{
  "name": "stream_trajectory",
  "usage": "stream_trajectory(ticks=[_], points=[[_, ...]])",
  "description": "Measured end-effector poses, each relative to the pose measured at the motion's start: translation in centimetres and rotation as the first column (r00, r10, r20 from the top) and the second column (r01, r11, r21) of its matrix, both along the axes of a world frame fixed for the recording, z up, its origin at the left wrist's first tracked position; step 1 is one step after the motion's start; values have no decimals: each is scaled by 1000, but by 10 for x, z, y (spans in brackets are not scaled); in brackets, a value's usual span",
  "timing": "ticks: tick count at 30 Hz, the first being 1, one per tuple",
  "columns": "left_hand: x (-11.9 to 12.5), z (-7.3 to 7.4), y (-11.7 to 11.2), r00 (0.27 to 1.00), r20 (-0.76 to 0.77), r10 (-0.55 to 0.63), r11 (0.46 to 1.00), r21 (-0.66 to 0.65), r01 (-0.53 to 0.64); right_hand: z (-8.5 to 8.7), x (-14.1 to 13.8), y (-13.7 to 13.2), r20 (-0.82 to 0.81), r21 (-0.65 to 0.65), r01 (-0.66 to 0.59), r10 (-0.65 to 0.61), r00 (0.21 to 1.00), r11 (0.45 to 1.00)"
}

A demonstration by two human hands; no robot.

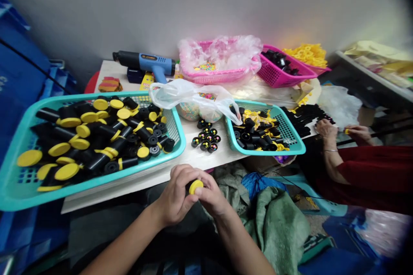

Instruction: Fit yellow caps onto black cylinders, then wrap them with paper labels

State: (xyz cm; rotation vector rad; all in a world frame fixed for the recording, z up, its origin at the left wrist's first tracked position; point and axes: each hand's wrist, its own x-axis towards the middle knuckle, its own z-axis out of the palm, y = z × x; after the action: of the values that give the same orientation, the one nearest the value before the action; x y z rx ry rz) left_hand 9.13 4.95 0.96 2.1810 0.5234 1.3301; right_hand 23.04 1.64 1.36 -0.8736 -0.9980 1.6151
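Fingers (184, 203) of the left hand (174, 200) were curled shut round the yellow cap (195, 186), and the right hand (213, 200) pinched it from the other side, so both hands were clamped on the one piece. The cap sat between them, its flat round face tilted up and away. Whatever lay under it was hidden in the left palm. Neither hand was nearer; they met just short of the near edge of the table (193, 160).

Far and to the left stood a big teal basket (13, 200) of black tubes (97, 161). Straight beyond the hands a cluster of small black cups (206, 139) stood on the table, with a smaller teal basket (300, 149) to their right. At the far right, another person's hand (325, 129) worked apart.
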Motion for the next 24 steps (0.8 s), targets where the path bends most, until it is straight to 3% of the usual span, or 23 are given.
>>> stream_trajectory(ticks=[2,3,4,5,7,8,10,11,12,14,16,17,18,19,21,23,24], points=[[-6,14,6,1000,13,1,1000,20,-1,16,20,4,147,76,-123,111,983,990],[-11,22,13,999,8,32,999,35,-33,26,36,8,264,121,-135,99,959,983],[-19,29,22,995,-5,101,993,59,-101,38,55,15,392,176,-98,22,920,980],[-27,35,34,979,-36,199,978,77,-196,48,77,25,518,252,5,-139,844,968],[-46,44,62,898,-121,424,903,128,-410,66,124,56,685,395,240,-459,566,887],[-55,47,77,821,-218,528,849,130,-512,72,147,75,743,431,308,-527,412,848],[-65,51,98,648,-370,666,733,165,-659,76,187,117,892,392,396,-448,56,830],[-65,52,102,595,-388,703,693,188,-696,74,202,137,914,368,429,-406,-2,825],[-61,53,101,592,-361,720,680,203,-704,70,214,156,925,354,455,-377,-41,817],[-42,51,85,716,-243,655,755,176,-631,60,229,182,942,318,501,-327,-73,805],[-12,40,59,887,-194,419,907,43,-419,51,236,195,951,294,528,-301,-75,797],[4,31,46,931,-238,276,955,-44,-295,47,238,197,951,291,536,-303,-67,793],[19,18,36,943,-276,185,965,-130,-227,46,240,197,947,295,542,-317,-54,787],[32,4,30,943,-292,162,953,-201,-227,46,242,195,938,306,549,-343,-37,778],[53,-27,29,924,-293,248,889,-310,-337,50,245,186,908,340,566,-418,10,751],[65,-52,42,910,-268,315,823,-401,-403,58,244,172,865,372,580,-498,67,724],[69,-60,52,904,-259,339,797,-433,-422,62,240,162,823,382,585,-551,137,715]])
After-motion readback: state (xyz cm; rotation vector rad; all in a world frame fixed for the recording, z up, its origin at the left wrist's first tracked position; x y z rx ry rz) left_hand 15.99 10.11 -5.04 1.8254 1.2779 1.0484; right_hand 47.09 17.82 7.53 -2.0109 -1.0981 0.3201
